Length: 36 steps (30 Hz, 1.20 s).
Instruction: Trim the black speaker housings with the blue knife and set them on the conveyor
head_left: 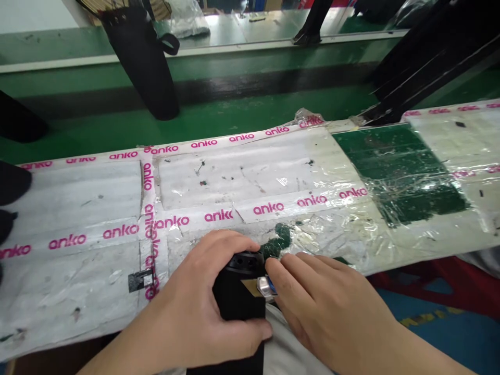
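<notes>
My left hand is wrapped round the upper part of a black cylinder near the bottom centre. The cylinder's top end is a round black cap with small holes, and a tan patch shows on its side. My right hand is closed beside the cap, its fingers round a small shiny metallic and blue item. Most of that item is hidden, so I cannot tell what it is. The cylinder's lower end is out of view.
A worktop covered with white sheets and pink-lettered "anko" tape lies ahead. Beyond it, a black cylinder with a loop stands on a green surface. A small black label lies at left; a red object is below right.
</notes>
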{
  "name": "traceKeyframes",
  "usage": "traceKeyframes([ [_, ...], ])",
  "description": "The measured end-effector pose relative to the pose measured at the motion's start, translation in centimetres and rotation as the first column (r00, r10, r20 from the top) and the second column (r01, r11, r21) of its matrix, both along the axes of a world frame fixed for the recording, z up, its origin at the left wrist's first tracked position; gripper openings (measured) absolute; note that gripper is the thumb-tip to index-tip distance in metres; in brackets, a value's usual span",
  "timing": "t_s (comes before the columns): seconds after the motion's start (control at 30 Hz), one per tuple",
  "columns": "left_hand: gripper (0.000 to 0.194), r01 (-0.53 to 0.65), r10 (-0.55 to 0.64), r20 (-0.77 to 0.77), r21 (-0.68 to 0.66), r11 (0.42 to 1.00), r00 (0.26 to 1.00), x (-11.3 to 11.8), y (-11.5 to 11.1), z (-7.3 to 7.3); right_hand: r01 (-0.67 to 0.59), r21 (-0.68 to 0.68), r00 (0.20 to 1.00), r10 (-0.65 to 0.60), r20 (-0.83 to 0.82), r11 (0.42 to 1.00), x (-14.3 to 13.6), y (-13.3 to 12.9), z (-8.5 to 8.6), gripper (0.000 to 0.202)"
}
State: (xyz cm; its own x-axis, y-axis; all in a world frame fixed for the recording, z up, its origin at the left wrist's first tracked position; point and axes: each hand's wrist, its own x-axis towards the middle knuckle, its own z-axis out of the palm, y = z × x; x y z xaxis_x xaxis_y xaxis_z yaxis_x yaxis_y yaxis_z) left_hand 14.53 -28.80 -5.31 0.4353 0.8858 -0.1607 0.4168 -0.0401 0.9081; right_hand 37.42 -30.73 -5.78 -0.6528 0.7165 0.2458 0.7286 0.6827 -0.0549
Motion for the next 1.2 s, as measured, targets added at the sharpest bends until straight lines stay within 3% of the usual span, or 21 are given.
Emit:
traceKeyframes([
  [0.37,0.067,0.01,-0.01,-0.015,0.042,0.999,1.0,0.9,-0.1,0.2,0.062,-0.062,0.998,-0.062,0.013,0.996,0.0,-0.6,0.1,0.029],
  [0.67,0.065,-0.005,0.006,-0.013,0.063,0.998,1.0,1.1,0.0,0.2,0.062,-0.03,0.998,-0.062,-0.005,0.998,0.0,-0.6,-0.4,0.03],
  [0.87,0.061,-0.008,0.01,-0.023,0.084,0.996,1.0,1.5,0.0,0.5,0.135,-0.018,0.99,-0.134,0.053,0.991,-0.4,-1.2,0.0,0.044],
  [1.2,0.058,-0.008,0.022,-0.074,0.183,0.983,0.997,2.2,0.0,0.7,0.194,-0.063,0.978,-0.188,0.089,0.979,-0.2,-1.3,-0.2,0.05],
])
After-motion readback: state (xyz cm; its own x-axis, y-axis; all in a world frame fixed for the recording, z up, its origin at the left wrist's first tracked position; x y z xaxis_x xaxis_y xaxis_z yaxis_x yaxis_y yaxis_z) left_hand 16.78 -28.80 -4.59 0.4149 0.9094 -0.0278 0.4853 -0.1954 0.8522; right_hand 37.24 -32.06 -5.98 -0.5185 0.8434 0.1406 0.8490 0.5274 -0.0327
